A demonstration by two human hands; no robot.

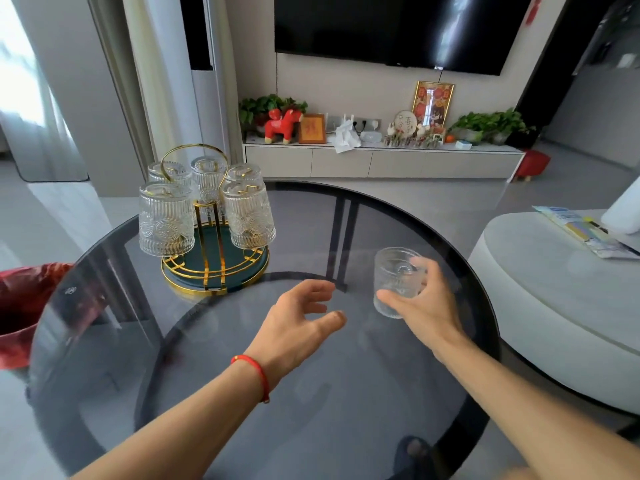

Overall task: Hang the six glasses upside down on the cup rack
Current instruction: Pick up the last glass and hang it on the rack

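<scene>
A gold wire cup rack (214,271) with a green tray base stands at the far left of the round smoked-glass table (346,393). Several ribbed clear glasses (166,221) hang upside down on its arms. One more ribbed glass (393,271) stands upright at the right of the table, and my right hand (426,306) is wrapped around it. My left hand (304,320) hovers over the middle of the table with its fingers spread and nothing in it, a red string on the wrist.
A white round sofa or ottoman (561,306) sits close to the table's right edge. A red bin (24,306) stands at the left. Beyond the table are a low TV cabinet (381,161) with ornaments and plants, and a wall-mounted TV (391,26).
</scene>
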